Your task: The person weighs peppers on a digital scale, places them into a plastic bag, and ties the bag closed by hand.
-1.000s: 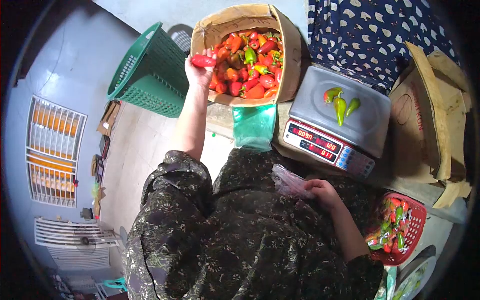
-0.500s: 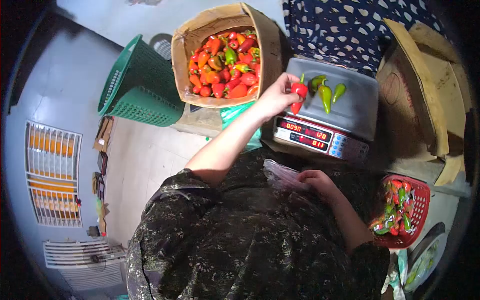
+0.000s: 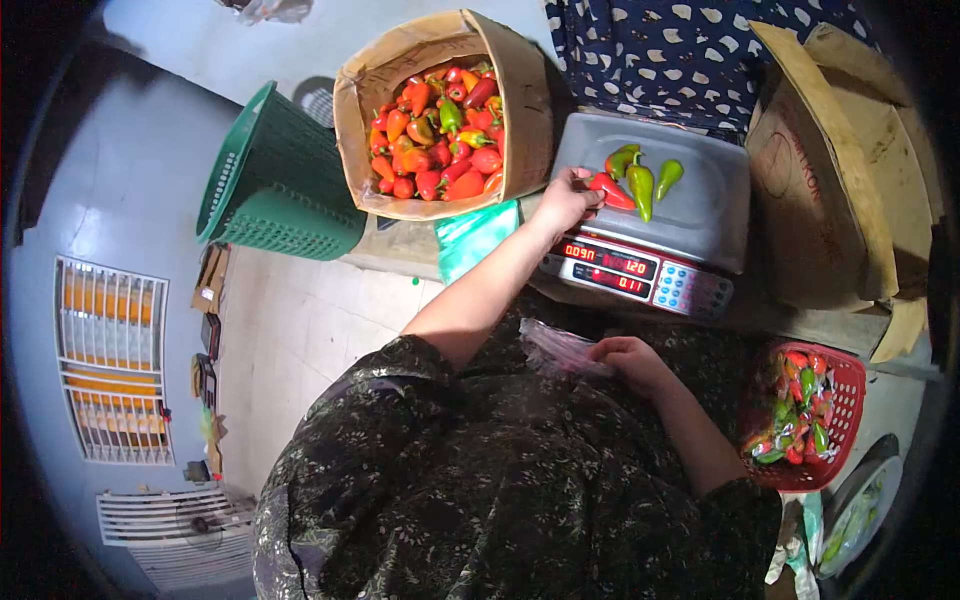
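Observation:
My left hand [image 3: 565,207] reaches over the left edge of a digital scale [image 3: 705,215], its fingers closed at the near end of a red pepper [image 3: 613,192]. That pepper lies sideways on the grey weighing plate. Beside it rest a dark green pepper [image 3: 620,160], a long light-green pepper [image 3: 641,188] and a smaller green pepper [image 3: 670,178]. Red digits glow on the scale's front. Close to my body, my right hand [image 3: 632,362] pinches a thin clear plastic bag [image 3: 560,348], which hangs crumpled to the left.
A cardboard box [image 3: 530,120] of mostly red peppers stands left of the scale, with a green basket [image 3: 290,180] beyond it. To the right are an open carton [image 3: 810,190] and a red basket [image 3: 852,400] of bagged peppers. A round tray [image 3: 885,480] sits below.
My left hand has lowered the red pepper from hanging upright to lying on the plate beside the green ones. My right hand stays with the bag.

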A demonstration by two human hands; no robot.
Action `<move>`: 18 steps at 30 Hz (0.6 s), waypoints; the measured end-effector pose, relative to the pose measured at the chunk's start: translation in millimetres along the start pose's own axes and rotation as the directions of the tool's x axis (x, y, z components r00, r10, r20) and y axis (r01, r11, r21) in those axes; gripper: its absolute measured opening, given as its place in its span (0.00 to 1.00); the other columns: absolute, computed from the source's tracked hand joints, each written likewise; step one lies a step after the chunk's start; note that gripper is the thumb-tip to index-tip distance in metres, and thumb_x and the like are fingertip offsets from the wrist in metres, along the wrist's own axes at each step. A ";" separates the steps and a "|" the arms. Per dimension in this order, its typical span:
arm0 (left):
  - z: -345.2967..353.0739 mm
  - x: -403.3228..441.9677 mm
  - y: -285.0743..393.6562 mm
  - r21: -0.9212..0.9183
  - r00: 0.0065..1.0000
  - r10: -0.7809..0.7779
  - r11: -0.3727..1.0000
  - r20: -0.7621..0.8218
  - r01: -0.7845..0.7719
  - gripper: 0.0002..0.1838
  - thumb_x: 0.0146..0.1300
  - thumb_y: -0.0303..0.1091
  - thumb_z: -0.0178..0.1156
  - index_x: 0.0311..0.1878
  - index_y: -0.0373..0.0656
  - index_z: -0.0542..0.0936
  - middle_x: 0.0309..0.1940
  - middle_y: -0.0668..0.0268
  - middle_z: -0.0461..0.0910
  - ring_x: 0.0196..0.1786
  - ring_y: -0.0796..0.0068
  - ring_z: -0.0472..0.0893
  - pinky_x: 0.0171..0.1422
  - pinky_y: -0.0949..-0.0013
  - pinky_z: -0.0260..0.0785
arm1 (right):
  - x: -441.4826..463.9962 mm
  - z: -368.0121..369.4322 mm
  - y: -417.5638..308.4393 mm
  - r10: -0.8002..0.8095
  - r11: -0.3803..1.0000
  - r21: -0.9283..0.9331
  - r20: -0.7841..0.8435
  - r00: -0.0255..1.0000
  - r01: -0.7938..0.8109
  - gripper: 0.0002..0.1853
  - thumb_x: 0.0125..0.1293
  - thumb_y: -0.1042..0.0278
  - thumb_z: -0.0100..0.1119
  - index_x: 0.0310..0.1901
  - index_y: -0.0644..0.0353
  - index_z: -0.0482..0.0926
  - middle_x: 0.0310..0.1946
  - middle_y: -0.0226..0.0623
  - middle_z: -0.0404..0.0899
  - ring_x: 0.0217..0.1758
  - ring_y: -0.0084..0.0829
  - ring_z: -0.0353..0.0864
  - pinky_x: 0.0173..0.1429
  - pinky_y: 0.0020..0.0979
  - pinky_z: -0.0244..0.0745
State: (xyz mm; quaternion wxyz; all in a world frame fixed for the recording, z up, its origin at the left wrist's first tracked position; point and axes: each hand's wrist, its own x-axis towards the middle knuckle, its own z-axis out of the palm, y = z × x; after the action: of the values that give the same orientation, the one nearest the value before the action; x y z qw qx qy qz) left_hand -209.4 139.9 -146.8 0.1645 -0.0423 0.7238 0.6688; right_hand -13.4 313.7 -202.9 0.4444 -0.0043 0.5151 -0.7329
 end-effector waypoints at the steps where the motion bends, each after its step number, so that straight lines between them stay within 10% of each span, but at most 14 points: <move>1: -0.6 -1.1 0.4 -0.019 1.000 -0.004 1.000 -0.009 0.004 0.23 0.59 0.27 0.61 0.54 0.38 0.62 0.39 0.61 0.76 0.37 0.73 0.79 0.40 0.71 0.73 | -0.8 0.7 -1.5 -0.001 1.000 -0.006 -0.006 1.000 0.001 0.13 0.50 0.78 0.52 0.39 0.66 0.80 0.35 0.31 0.79 0.40 0.23 0.75 0.50 0.24 0.68; 12: -9.4 -15.9 1.7 -0.048 0.996 0.080 0.995 -0.042 -0.082 0.26 0.59 0.29 0.59 0.58 0.35 0.60 0.44 0.60 0.72 0.43 0.72 0.78 0.49 0.72 0.71 | -4.7 4.9 -7.0 0.069 0.998 -0.004 -0.026 0.997 -0.069 0.15 0.48 0.75 0.51 0.39 0.66 0.79 0.34 0.33 0.79 0.37 0.25 0.75 0.48 0.25 0.68; 14: -7.9 -37.6 22.5 0.186 0.983 0.184 0.967 -0.021 -0.177 0.25 0.59 0.28 0.59 0.58 0.37 0.62 0.45 0.62 0.72 0.45 0.74 0.76 0.50 0.73 0.70 | -6.5 6.9 -9.6 0.076 0.997 -0.011 -0.035 0.997 -0.076 0.15 0.48 0.75 0.52 0.39 0.66 0.79 0.33 0.33 0.79 0.36 0.25 0.75 0.48 0.26 0.68; 16: -11.8 -51.6 35.7 0.230 0.889 0.456 0.862 0.036 -0.452 0.21 0.56 0.25 0.59 0.54 0.37 0.67 0.46 0.62 0.70 0.42 0.75 0.75 0.46 0.71 0.71 | -5.7 5.9 -8.7 0.014 0.995 -0.095 -0.039 0.999 -0.017 0.15 0.48 0.75 0.52 0.40 0.65 0.79 0.33 0.33 0.79 0.37 0.26 0.75 0.48 0.26 0.69; 18: -23.4 -73.0 76.5 0.568 0.599 0.776 0.409 0.195 -0.714 0.17 0.53 0.23 0.58 0.48 0.40 0.73 0.46 0.59 0.70 0.43 0.68 0.75 0.49 0.68 0.70 | -7.5 6.8 -15.2 0.044 0.994 -0.103 -0.007 0.999 -0.045 0.14 0.50 0.75 0.52 0.40 0.65 0.79 0.34 0.33 0.79 0.37 0.25 0.75 0.47 0.25 0.69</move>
State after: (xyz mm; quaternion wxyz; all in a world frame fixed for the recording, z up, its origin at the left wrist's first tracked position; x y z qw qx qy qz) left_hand -166.3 113.2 -51.0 -0.1822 0.3048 0.8426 0.4048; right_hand -15.5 314.7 -184.9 0.4586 -0.0139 0.5533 -0.6953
